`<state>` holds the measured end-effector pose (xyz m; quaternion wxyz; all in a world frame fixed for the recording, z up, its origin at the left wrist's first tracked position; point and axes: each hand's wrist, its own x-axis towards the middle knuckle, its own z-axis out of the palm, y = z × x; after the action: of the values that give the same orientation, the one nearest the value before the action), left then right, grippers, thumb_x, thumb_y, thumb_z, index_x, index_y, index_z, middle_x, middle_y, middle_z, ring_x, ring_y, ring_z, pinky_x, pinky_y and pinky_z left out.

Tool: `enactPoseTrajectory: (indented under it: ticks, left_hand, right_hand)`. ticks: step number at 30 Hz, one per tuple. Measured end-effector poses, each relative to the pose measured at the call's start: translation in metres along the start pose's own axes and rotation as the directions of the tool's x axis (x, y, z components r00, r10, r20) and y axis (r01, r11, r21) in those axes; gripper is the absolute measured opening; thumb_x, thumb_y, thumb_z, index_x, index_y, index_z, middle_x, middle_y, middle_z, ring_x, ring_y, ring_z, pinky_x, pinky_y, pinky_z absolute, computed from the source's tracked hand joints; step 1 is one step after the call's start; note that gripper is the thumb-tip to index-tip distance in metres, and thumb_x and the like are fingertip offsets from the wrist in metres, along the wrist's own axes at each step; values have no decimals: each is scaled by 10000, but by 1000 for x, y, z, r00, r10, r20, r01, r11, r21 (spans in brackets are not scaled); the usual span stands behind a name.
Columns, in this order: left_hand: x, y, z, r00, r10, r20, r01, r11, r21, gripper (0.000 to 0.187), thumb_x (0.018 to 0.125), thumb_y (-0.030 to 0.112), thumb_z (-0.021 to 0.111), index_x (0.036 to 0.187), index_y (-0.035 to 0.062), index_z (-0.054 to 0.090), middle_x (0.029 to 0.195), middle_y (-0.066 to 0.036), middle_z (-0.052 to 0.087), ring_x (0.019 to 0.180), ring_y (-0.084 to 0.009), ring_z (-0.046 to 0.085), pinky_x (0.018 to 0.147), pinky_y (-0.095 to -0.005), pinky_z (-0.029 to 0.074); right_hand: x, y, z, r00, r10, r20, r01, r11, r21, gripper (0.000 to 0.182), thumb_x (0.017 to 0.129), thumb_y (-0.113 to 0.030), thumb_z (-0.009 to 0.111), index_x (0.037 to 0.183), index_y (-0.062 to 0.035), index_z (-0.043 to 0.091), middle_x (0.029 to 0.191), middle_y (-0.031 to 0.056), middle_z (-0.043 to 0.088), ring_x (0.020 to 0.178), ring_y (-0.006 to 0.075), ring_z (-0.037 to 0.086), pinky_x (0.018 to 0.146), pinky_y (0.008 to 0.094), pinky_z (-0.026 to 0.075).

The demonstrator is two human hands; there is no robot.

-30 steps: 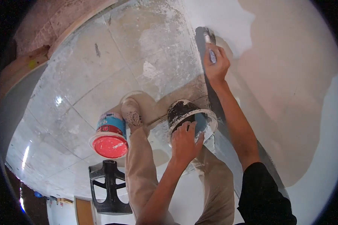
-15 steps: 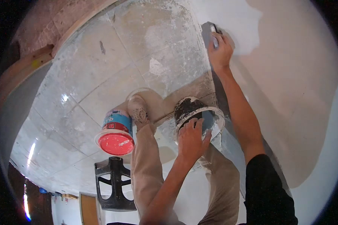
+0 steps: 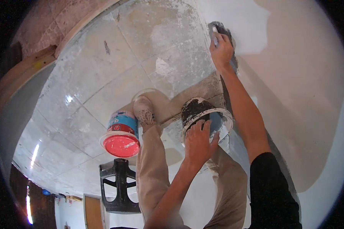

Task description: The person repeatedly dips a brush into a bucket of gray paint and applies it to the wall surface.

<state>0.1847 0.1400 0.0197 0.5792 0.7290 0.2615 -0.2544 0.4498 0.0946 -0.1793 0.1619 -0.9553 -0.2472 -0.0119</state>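
My right hand is closed round the pale handle of a trowel, low on the wall where it meets the floor. Dark grey coating shows beside the trowel. My left hand lies over the near rim of a black bucket smeared with white, its fingers curled over the edge and the thumb apart. Inside the bucket is a grey-blue surface. The bucket stands on the floor between my legs and the wall.
A paint bucket with a red lid stands left of my shoe. Nearer is a black plastic stool. Tiled floor spreads to the left, and the pale wall rises on the right. A door shows at lower left.
My right hand and the trowel have shifted slightly along the wall's base, and more dark coating shows beside them. My left hand stays at the bucket. The whole view has moved a little.
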Motion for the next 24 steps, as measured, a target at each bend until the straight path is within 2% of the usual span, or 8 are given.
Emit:
enactPoseTrajectory:
  ticks: [4, 7, 10, 13, 16, 19, 22, 24]
  left_hand:
    - [1, -1, 0, 1000, 8, -21, -8, 1000, -16, 495, 909, 305, 648, 1299, 16, 550, 1241, -213, 567, 1122, -393, 574, 977, -509, 438]
    - [2, 0, 0, 1000, 7, -4, -7, 1000, -17, 500, 906, 309, 649, 1298, 13, 552, 1249, -216, 565, 1127, -394, 572, 978, -510, 439]
    - [3, 1, 0, 1000, 5, -15, -5, 1000, 12, 500, 903, 305, 652, 1296, 11, 553, 1249, -218, 567, 1125, -395, 573, 979, -508, 441]
    - [3, 1, -3, 1000, 0, -3, 0, 1000, 0, 498, 902, 299, 655, 1295, 10, 554, 1244, -218, 570, 1120, -394, 576, 973, -504, 446]
    - [1, 1, 1, 1000, 8, -25, -8, 1000, -1, 496, 901, 294, 658, 1294, 9, 553, 1231, -217, 574, 1111, -393, 582, 962, -502, 451]
    - [3, -1, 0, 999, 25, -32, -25, 1000, -12, 495, 902, 292, 656, 1295, 7, 554, 1235, -219, 575, 1112, -392, 583, 958, -499, 454]
    - [4, 4, -2, 1000, 16, -13, -17, 1000, -22, 494, 902, 295, 653, 1292, 7, 559, 1239, -222, 577, 1116, -393, 583, 960, -496, 454]
    - [3, 1, -4, 1000, 20, -23, -20, 1000, 4, 491, 902, 298, 651, 1287, 7, 563, 1235, -222, 579, 1115, -394, 583, 961, -495, 453]
  right_hand:
    - [-16, -13, -33, 995, 8, -101, -1, 998, 62, 282, 817, -83, 700, 1098, -105, 695, 1050, 114, 670, 933, 331, 666, 789, 425, 543]
    - [-22, -16, -30, 998, -52, -27, 56, 988, 141, 269, 828, -91, 695, 1097, -105, 699, 1045, 112, 674, 917, 336, 672, 784, 415, 549]
    - [-8, -10, -9, 997, -71, -3, 71, 996, 54, 272, 824, -86, 695, 1096, -89, 697, 1037, 114, 677, 900, 342, 675, 775, 410, 551]
    - [4, -3, -15, 992, -79, -101, 81, 997, 16, 194, 846, -75, 680, 1035, -81, 723, 960, 131, 682, 873, 333, 668, 754, 408, 536]
    - [0, -11, -43, 985, -44, -170, 58, 995, 79, 184, 854, -87, 678, 1032, -76, 722, 962, 130, 683, 865, 329, 670, 750, 408, 538]
    - [-9, -11, -51, 991, -70, -116, 83, 989, 119, 282, 819, -106, 698, 1098, -141, 701, 1064, 120, 659, 891, 349, 668, 765, 419, 552]
    - [-9, -7, -46, 994, -99, -42, 99, 995, 1, 194, 852, -88, 682, 1043, -79, 718, 975, 121, 682, 867, 320, 678, 750, 396, 546]
    - [-7, -7, -45, 996, -72, -50, 72, 997, 10, 197, 852, -90, 682, 1045, -89, 717, 986, 120, 681, 872, 322, 678, 753, 396, 546]
